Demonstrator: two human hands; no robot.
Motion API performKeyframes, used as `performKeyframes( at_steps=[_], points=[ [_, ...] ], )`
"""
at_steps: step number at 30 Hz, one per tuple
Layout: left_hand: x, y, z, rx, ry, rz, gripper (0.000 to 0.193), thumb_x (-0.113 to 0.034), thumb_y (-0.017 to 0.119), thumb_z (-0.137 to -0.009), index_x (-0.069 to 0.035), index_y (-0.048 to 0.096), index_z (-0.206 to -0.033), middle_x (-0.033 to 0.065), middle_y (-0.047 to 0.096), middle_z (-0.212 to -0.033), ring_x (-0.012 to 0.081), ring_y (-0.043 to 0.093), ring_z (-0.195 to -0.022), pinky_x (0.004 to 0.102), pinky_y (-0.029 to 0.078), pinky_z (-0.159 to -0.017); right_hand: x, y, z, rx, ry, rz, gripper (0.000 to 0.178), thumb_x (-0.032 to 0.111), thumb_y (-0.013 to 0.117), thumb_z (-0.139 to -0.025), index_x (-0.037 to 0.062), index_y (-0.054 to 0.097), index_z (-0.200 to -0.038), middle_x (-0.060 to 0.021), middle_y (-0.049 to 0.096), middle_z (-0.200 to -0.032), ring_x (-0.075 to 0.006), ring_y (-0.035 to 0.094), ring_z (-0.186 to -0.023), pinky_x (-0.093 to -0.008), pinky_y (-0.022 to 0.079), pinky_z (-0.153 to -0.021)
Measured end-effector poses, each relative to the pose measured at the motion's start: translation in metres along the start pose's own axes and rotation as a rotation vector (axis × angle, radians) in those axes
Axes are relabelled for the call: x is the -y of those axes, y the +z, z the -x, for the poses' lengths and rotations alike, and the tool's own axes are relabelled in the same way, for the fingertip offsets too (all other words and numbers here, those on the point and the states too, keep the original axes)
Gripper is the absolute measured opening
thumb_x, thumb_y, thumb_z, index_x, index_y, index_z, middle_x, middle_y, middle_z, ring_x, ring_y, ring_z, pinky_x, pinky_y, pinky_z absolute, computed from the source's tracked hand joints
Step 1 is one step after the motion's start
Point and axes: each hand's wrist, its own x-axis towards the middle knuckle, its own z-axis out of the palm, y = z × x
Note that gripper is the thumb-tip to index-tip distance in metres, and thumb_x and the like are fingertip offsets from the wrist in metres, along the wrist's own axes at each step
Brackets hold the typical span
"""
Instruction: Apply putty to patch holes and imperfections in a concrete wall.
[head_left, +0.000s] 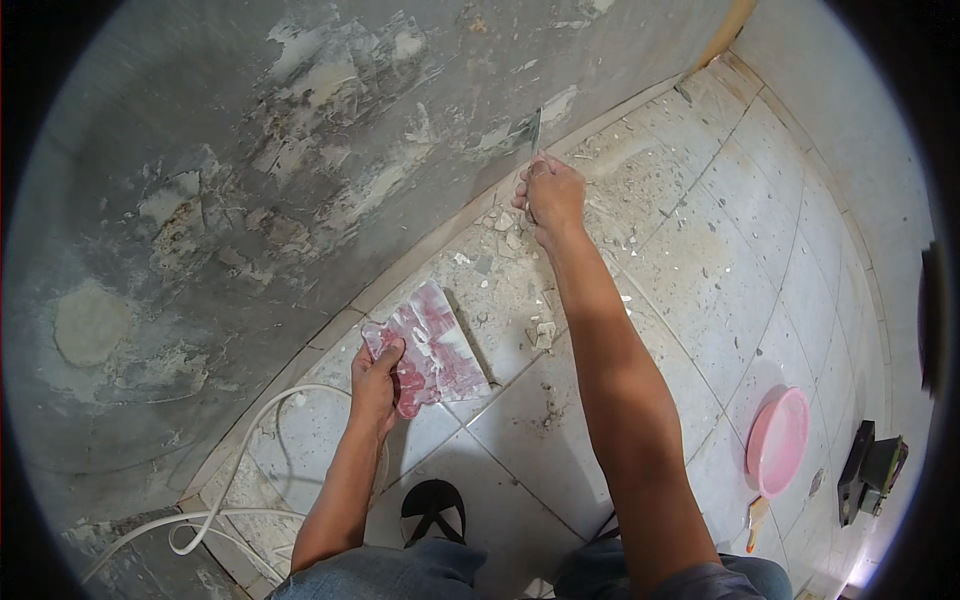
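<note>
My left hand grips the edge of a flat red plastic putty board, thumb on top; white putty is smeared across its face. Out in front, my right hand is closed round a thin putty knife. The blade stands up from the fist at the low part of the grey wall, beside a pale putty patch. Whether the blade touches the wall I cannot tell. Elsewhere the wall is flaked, with several rough whitish patches.
Plaster crumbs and dust lie on the white floor tiles along the wall. A white cable loops at lower left. To the right stand a pink basin, a brush and a dark device. My sandalled foot is below.
</note>
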Motion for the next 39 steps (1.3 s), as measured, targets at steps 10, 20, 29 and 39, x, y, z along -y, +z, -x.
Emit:
performKeyframes(
  at_steps=[10, 20, 29, 39],
  points=[
    [-0.011, 0.006, -0.002, 0.042, -0.019, 0.015, 0.021, -0.011, 0.057, -0.09, -0.003, 0.057, -0.109, 0.0073, 0.064, -0.1, 0.0178, 0.064, -0.087, 0.0333, 0.052, -0.079, 0.009, -0.05, 0.052, 0.412, 0.269, -0.335, 0.024, 0.014, 0.047, -0.093, -0.0024, 0.054, -0.11, -0.0073, 0.056, -0.082, -0.0128, 0.05, -0.059, -0.0295, 0.044, -0.052],
    [-0.035, 0.029, -0.018, 0.164, -0.121, 0.084, 0.019, -0.014, 0.059, -0.089, -0.003, 0.057, -0.104, 0.0058, 0.064, -0.088, 0.015, 0.064, -0.072, 0.0295, 0.054, -0.062, 0.009, -0.068, 0.075, 0.488, 0.008, 0.101, 0.032, 0.009, 0.042, -0.095, -0.0018, 0.055, -0.123, -0.0059, 0.057, -0.085, -0.0159, 0.055, -0.067, -0.0275, 0.047, -0.061],
    [-0.058, 0.042, -0.007, 0.267, -0.087, 0.116, 0.015, -0.012, 0.061, -0.087, -0.003, 0.058, -0.098, 0.0056, 0.064, -0.084, 0.0152, 0.064, -0.07, 0.0298, 0.055, -0.065, 0.004, -0.094, 0.112, 0.822, -0.663, 0.667, 0.055, -0.011, 0.052, -0.075, 0.0189, 0.064, -0.12, -0.0082, 0.057, -0.086, -0.0226, 0.057, -0.078, -0.0317, 0.046, -0.074],
    [-0.072, 0.023, -0.003, 0.215, 0.07, 0.114, 0.018, -0.009, 0.061, -0.087, -0.003, 0.057, -0.103, 0.0059, 0.064, -0.093, 0.0149, 0.064, -0.078, 0.0303, 0.054, -0.071, -0.002, -0.15, 0.105, 0.73, -0.82, 0.969, 0.045, -0.012, 0.051, -0.077, 0.0115, 0.066, -0.113, -0.009, 0.058, -0.083, -0.0214, 0.057, -0.073, -0.0292, 0.046, -0.066]
  ],
)
